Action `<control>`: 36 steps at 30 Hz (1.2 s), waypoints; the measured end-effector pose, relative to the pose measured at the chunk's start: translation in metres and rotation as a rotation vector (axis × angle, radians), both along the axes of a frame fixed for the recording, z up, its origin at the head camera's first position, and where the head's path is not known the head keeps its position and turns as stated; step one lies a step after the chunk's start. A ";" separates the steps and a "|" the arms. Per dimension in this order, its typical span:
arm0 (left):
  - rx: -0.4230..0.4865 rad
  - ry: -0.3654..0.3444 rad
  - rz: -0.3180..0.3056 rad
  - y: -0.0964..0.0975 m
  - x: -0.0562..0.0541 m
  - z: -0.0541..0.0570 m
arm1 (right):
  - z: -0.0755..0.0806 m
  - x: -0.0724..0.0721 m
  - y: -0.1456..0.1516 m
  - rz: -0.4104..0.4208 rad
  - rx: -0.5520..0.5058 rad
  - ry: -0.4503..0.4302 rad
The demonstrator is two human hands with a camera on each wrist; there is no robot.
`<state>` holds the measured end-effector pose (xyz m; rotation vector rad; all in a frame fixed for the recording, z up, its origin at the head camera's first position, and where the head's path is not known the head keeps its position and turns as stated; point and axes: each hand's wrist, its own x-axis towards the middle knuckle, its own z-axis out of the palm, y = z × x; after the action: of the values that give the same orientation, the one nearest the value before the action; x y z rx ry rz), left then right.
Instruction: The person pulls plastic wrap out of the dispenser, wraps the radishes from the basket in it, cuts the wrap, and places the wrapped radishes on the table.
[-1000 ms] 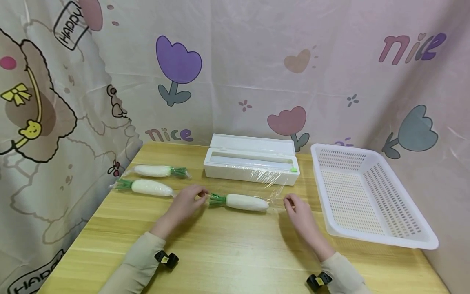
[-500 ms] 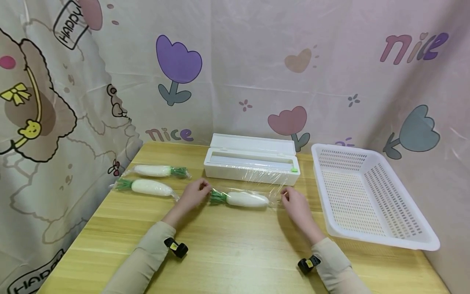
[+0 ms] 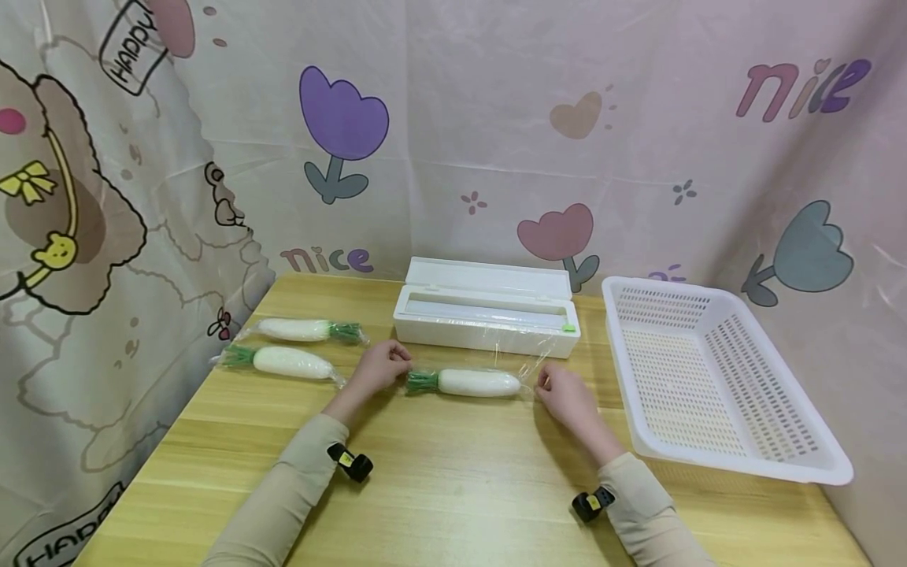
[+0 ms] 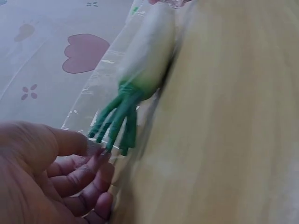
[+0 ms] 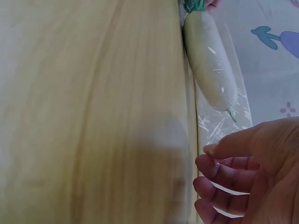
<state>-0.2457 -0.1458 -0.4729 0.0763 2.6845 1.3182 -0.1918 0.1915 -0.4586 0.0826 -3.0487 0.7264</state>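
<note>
A white radish (image 3: 479, 383) with green stalks lies crosswise on the table, clear plastic wrap (image 5: 219, 122) about it. The wrap runs back to the white dispenser box (image 3: 489, 337), whose lid stands raised. Beside the stalk end, my left hand (image 3: 379, 370) pinches the edge of the wrap between thumb and fingers; in the left wrist view the stalks (image 4: 120, 116) sit just past the fingertips. At the root end my right hand (image 3: 568, 395) pinches the film with thumb and forefinger, its other fingers loosely curled.
Two wrapped radishes, a rear one (image 3: 294, 329) and a front one (image 3: 292, 362), lie at the left of the wooden table (image 3: 453, 488). A white perforated basket (image 3: 634, 429) stands at the right. Behind the table hangs a printed curtain (image 3: 453, 102).
Both hands have shifted slightly away from me and inward, toward the radish's ends. The radish has moved a little toward the box, with the film drawn along.
</note>
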 end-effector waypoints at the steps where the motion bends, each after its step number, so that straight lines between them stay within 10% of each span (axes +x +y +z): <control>1: 0.010 -0.016 -0.004 0.000 -0.001 0.001 | 0.000 0.000 0.000 0.007 0.002 -0.006; 24: 0.186 -0.075 0.041 -0.006 0.003 -0.004 | 0.002 0.011 0.002 -0.016 0.032 0.053; 36: 0.143 0.037 0.075 -0.009 0.006 -0.003 | 0.006 0.013 0.005 -0.049 0.027 0.007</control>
<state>-0.2392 -0.1549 -0.4762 0.0162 2.6441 1.5448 -0.1785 0.1967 -0.4530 0.0107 -3.0427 0.6807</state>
